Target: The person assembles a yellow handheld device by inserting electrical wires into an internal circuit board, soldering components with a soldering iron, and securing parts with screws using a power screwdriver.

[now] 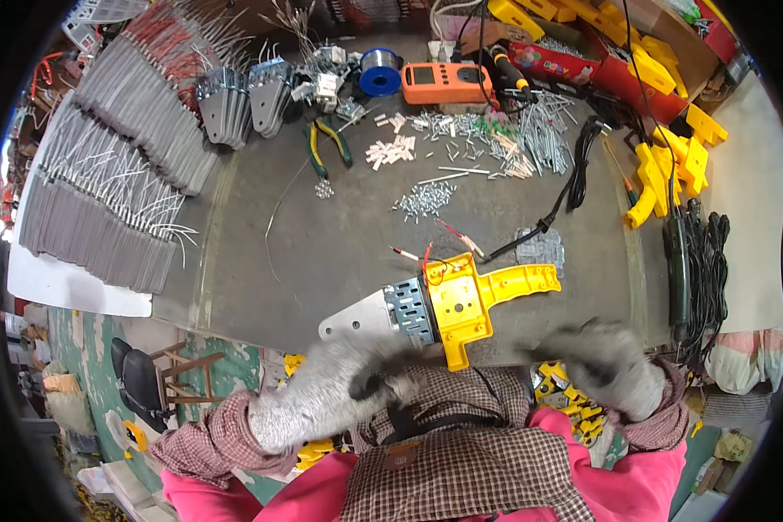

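A half-open tool lies at the table's near edge. It has a yellow plastic housing (pixel 458 303) with a handle pointing right, a dark slotted metal sleeve (pixel 409 311) and a flat grey plate (pixel 361 317) on the left. Red-sleeved wires and a black power cord (pixel 531 237) come from the housing's far side. My left hand (pixel 348 376), in a grey glove, overlaps the near edge of the plate and sleeve; its fingers are smeared and any grip is hidden. Apart from the tool, my gloved right hand (pixel 607 365) is below the handle, blurred by motion.
Beyond the tool lie small screws (pixel 424 200), pale connectors (pixel 390 150), green-yellow pliers (pixel 329 146) and long screws (pixel 544 135). An orange meter (pixel 444 83) and a solder spool (pixel 379 72) stand behind. Grey wired strips (pixel 96 226) fill the left; yellow housings (pixel 657 178) and cords (pixel 709 278) line the right.
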Demonstrator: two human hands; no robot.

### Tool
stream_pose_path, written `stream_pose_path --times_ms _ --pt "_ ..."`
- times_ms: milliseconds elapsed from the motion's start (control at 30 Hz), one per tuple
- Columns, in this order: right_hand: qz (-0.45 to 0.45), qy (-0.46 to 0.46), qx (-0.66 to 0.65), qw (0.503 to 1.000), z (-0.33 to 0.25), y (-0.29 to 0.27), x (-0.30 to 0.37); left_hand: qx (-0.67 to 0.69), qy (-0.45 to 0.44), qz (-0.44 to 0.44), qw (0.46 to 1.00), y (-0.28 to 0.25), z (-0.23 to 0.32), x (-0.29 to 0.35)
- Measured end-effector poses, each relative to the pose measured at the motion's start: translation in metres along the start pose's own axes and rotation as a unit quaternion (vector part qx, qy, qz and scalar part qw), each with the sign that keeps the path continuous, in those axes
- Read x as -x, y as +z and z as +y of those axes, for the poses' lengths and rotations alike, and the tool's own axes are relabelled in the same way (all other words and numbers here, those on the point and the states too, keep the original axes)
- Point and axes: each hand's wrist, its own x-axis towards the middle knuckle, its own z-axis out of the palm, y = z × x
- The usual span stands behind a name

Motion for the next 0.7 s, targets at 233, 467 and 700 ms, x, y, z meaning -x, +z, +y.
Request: stream_pose_path --times_ms 233,467,700 --pt "0.069 0.022 0.118 0.990 0.014 -0.006 -0.004 -0.175 0.176 0.247 0.937 0.022 -0.023 -0.040" --pt "0.046 -0.025 0.101 0.993 0.030 -0.001 -0.028 -0.106 0.206 0.314 0.921 0.031 -0.029 -0.050" --pt "0.065 -0.056 0.089 0.992 0.037 -0.011 -0.036 -0.097 0.159 0.303 0.935 0.033 -0.032 -0.047"
